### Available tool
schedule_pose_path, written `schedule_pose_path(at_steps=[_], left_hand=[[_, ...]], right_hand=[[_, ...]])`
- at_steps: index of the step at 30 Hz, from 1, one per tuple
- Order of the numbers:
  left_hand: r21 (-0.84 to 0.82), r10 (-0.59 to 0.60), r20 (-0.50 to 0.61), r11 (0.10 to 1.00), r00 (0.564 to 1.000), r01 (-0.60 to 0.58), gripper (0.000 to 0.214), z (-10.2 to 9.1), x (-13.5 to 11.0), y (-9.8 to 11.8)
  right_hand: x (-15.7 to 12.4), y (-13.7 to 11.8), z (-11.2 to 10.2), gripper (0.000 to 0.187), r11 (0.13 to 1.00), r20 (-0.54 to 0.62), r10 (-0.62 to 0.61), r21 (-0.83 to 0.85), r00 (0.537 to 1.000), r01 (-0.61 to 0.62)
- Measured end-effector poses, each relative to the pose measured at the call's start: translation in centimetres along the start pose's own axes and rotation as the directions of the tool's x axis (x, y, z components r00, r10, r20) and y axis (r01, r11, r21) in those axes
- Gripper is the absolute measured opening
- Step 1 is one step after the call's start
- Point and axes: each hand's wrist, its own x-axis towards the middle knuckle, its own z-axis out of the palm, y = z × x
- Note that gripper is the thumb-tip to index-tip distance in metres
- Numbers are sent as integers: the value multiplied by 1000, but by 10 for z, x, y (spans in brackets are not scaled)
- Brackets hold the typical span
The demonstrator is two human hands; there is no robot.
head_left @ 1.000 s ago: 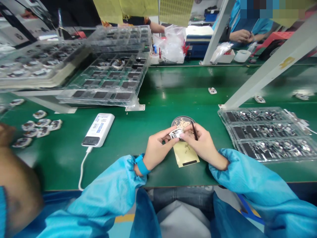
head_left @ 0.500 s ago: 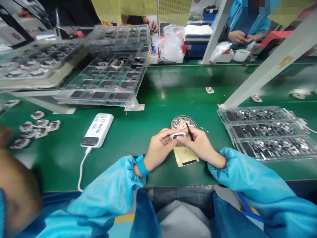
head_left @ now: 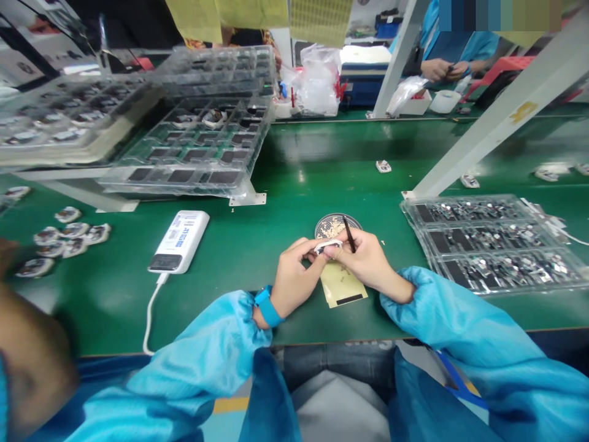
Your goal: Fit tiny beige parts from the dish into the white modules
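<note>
A small white-rimmed device housing (head_left: 327,244) is pinched between the fingers of my left hand (head_left: 299,270), which is closed on it. My right hand (head_left: 367,258) is closed too; it keeps dark tweezers (head_left: 349,234) upright between thumb and fingers, while its thumb also presses on the housing. Just behind my hands sits a round dish (head_left: 339,219) filled with tiny tan pieces, partly covered by my fingers. Beneath them lies a yellow sheet (head_left: 338,288) with a black strip along its near edge. The inside of the housing is mostly hidden by my thumbs.
A white power bank (head_left: 179,242) with a cable lies at left, near several similar housings (head_left: 73,230). Clear trays (head_left: 184,178) stand on a raised shelf; another stack of parts trays (head_left: 426,245) is at right. A slanted post (head_left: 483,110) rises there. Co-workers' arms show at left and behind.
My hands have tilted the housing so that its rim faces up more, and my left wrist has turned slightly. The tweezers stay in my right hand. The view has shifted a little.
</note>
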Motion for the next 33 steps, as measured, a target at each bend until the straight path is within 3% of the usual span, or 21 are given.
schedule_pose_path(at_steps=[5,7,9,12,17,26,30,33], left_hand=[[104,60,52,992,997,-65,20,-4,4,-3],[166,98,66,980,993,-107,19,-6,3,-3],[193,109,75,974,991,-121,19,-6,3,-3],[192,110,77,974,991,-123,20,-7,2,-4],[197,107,80,973,991,-121,25,-8,0,-3],[229,115,103,964,988,-136,24,-8,-1,-2],[245,133,115,957,984,-158,25,-10,-2,-1],[302,166,168,930,972,-211,29,-15,13,1]], right_hand=[[3,1,-11,30,968,-11,-175,-182,984,170],[3,1,-16,21,926,-6,-302,-238,953,292],[4,2,-21,16,874,71,-406,-260,911,410],[4,8,-25,13,822,159,-480,-261,862,506],[2,17,-27,14,775,205,-529,-279,823,567],[-5,13,-26,17,660,273,-520,-474,810,583],[-3,16,-26,16,678,304,-497,-448,813,582],[2,17,-28,13,723,271,-505,-384,819,573]])
